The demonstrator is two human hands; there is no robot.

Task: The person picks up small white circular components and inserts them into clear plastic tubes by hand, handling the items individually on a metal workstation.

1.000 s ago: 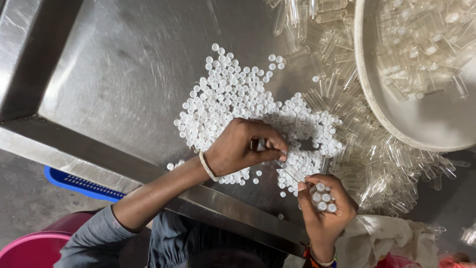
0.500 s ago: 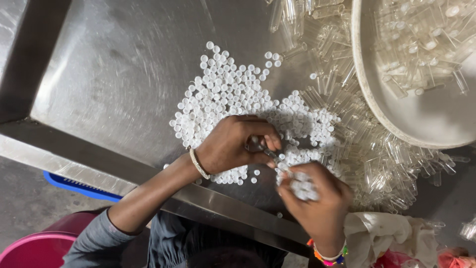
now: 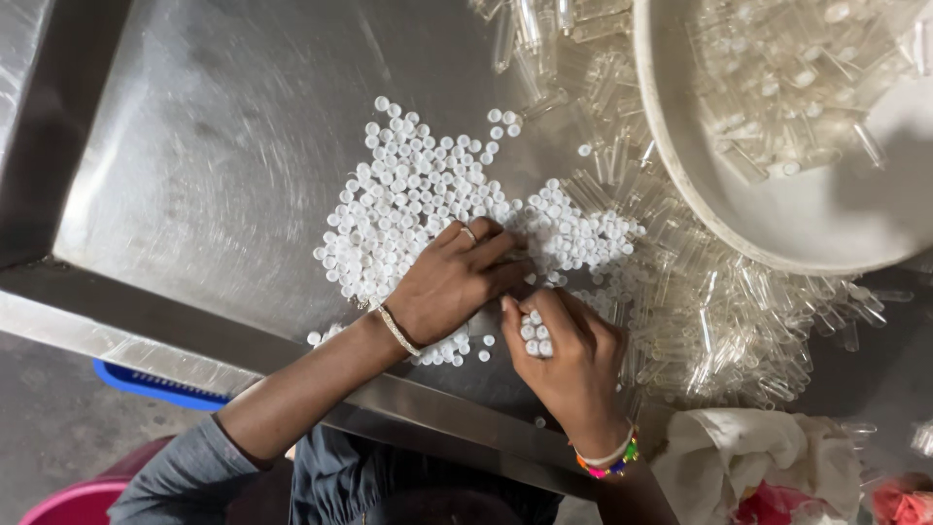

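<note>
Head view: right hand (image 3: 569,350), caps (image 3: 536,333) cupped, now against left hand (image 3: 452,282).

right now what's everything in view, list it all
small caps: many, white, heaped mid-table
clear tubes: many, transparent, piled right of the caps
basin: one, off-white, top right, holding more clear tubes
table: one, steel, raised front rim
cloth: one, white, bottom right
tray edge: one, blue, below the table rim
tub: one, pink, bottom left corner
left hand: bangle at wrist, resting on the caps
right hand: beaded band at wrist, cupping several white caps
</note>
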